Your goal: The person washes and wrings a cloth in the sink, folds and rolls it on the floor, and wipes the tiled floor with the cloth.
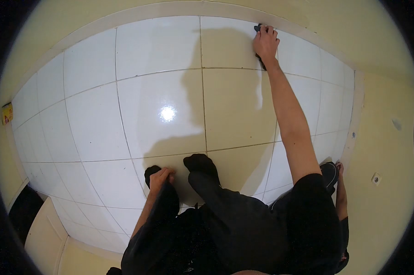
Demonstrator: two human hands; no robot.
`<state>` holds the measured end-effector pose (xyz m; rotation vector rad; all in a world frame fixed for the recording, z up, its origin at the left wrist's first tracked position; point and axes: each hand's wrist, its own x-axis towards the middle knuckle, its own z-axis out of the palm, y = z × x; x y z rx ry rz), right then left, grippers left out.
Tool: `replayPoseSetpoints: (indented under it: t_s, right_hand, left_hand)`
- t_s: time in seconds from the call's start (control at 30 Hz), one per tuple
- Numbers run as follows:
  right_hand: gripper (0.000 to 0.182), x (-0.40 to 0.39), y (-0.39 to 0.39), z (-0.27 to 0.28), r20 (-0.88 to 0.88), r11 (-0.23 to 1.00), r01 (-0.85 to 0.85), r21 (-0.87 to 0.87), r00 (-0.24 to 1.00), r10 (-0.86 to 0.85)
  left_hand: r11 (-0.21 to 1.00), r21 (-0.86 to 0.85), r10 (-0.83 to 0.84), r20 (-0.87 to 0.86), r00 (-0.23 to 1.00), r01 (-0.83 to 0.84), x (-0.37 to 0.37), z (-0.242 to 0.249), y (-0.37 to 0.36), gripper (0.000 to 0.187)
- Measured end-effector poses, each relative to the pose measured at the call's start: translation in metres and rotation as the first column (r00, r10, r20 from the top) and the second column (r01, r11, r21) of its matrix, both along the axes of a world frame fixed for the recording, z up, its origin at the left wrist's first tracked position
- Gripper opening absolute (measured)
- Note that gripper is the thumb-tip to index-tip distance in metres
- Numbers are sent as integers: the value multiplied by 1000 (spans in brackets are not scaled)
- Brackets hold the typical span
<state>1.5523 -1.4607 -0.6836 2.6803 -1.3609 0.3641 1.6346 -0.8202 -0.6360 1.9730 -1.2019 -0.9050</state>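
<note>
My right hand (266,42) reaches far forward to the white tiled floor (161,87), close to the back skirting. Its fingers are closed over a dark, cloth-like item (263,62), which pokes out ahead of the fingers and below the palm; most of it is hidden. Bent fingers of my left hand (160,178) rest at my left leg, next to one black-socked foot (151,173). Whether they grip anything is hidden. The other black-socked foot (198,164) is flat on the tiles.
At the right, another person's hand (339,168) is beside a dark rounded object (329,175) near the wall. A wall socket (376,178) is farther right. A yellow packet (7,113) stands by the left wall, with a pale door (46,229) below.
</note>
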Motion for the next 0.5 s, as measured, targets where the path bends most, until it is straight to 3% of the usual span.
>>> replayPoseSetpoints:
  t_s: [0.03, 0.1, 0.17, 0.27, 0.37, 0.5]
  right_hand:
    - [35, 4, 4, 2, -24, 1000, 31, 6, 999, -31]
    - [36, -4, 4, 4, -54, 995, -97, 24, 994, 98]
    - [36, -14, -1, 7, -82, 984, -180, 15, 980, 180]
    - [38, -4, -9, -1, -39, 992, 127, -13, 991, -127]
    - [40, 7, -6, -9, -17, 987, 148, -66, 989, -149]
    - [38, -17, -2, 12, 24, 968, -239, 78, 971, 237]
  left_hand:
    - [999, 34, 5, -49, 999, -3, -1, -3, 3, 27]
    - [995, 97, 19, -142, 990, -5, 2, -6, 6, 27]
    - [999, 43, 2, -58, 998, 1, 1, -3, 4, 27]
    - [999, 33, -8, -31, 999, 9, 1, -6, 6, 27]
    - [997, 78, 10, -77, 997, -4, 0, -4, 6, 27]
    - [998, 57, 4, -44, 999, -1, 0, -5, 5, 27]
